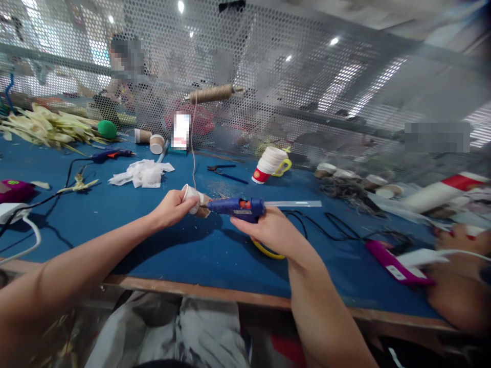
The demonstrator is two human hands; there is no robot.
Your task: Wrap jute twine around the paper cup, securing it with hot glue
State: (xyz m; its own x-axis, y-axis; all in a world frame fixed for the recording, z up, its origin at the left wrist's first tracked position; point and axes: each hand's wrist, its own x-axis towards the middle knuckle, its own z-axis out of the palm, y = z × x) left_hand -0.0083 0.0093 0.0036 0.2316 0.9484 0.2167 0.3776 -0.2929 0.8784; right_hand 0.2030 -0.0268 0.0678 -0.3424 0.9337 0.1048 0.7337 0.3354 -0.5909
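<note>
My left hand point(172, 207) is closed around a small paper cup point(191, 194), tilted on its side, with brown twine wrapped about its base. In my right hand point(270, 227) is a blue glue gun point(236, 205), a clear glue stick point(295, 204) jutting from its back. The gun's nozzle points left and meets the twine-covered end of the cup; whether it touches cannot be told. A strand of twine point(194, 143) runs from the cup up to a spool point(210, 94) hung on the mesh. Under my right hand lies a yellow ring-shaped handle point(268, 250), partly hidden.
Pliers point(228, 174), stacked paper cups point(268, 163), a phone point(181, 133) and white tissue point(143, 173) stand or lie beyond my hands. Another glue gun point(111, 155) rests at left. A purple power strip point(397, 263) and another person's arm point(460, 276) are at right. Perforated metal point(287, 92) closes the back.
</note>
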